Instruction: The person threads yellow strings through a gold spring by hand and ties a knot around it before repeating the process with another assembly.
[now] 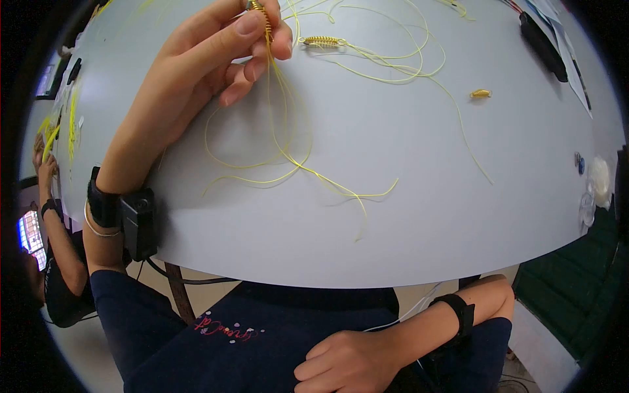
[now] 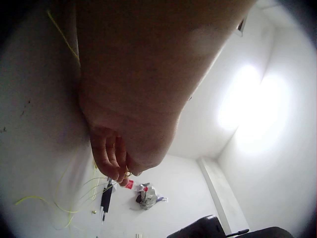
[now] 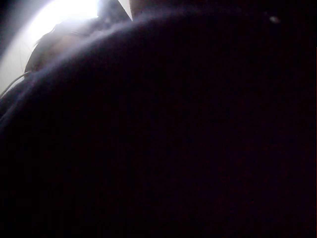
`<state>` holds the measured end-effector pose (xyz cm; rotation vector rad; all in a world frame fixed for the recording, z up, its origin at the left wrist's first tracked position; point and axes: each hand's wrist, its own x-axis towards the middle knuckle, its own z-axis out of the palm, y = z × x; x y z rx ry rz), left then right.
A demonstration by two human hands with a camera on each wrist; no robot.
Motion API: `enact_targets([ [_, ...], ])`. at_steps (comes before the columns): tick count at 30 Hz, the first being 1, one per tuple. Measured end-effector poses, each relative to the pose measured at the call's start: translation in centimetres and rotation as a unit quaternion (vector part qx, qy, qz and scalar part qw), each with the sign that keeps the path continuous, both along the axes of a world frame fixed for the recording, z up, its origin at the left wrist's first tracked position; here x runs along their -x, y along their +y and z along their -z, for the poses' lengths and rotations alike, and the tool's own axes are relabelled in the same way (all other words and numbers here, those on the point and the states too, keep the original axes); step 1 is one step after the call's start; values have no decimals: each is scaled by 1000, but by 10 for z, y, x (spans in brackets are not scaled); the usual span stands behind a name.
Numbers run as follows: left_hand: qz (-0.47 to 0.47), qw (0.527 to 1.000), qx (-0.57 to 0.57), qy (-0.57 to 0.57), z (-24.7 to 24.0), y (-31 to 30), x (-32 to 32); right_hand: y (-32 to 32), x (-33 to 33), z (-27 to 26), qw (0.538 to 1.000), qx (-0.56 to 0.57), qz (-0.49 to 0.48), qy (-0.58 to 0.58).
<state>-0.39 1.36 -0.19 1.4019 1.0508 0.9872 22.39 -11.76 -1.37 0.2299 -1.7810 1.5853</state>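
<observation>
In the head view the left hand pinches a gold coiled piece between thumb and fingers at the top. Thin yellow strands hang from it and spread over the table. The left wrist view shows the same hand from the wrist side, its fingertips together around a small gold loop. Down at the lap, off the table, lies the right hand with loosely bent fingers and nothing visible in it. Dark cloth fills most of the right wrist view, where that hand does not show.
Right of the left hand a second gold coil with long yellow strands lies on the white table. A small gold piece and a black object are farther right. Another person's arm shows at far left.
</observation>
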Motion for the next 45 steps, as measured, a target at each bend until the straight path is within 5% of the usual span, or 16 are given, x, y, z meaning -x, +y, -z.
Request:
enact_targets([
  [33,19,999,13,-33,2,2,3,2,2,2,999,24,30,10],
  [41,-3,1000,18,-11,-1,2,1,-15,-3,20,980,133,-136,-56],
  [45,-4,1000,23,-15,-1,2,1,10,2,-5,996,44,-64,-52],
])
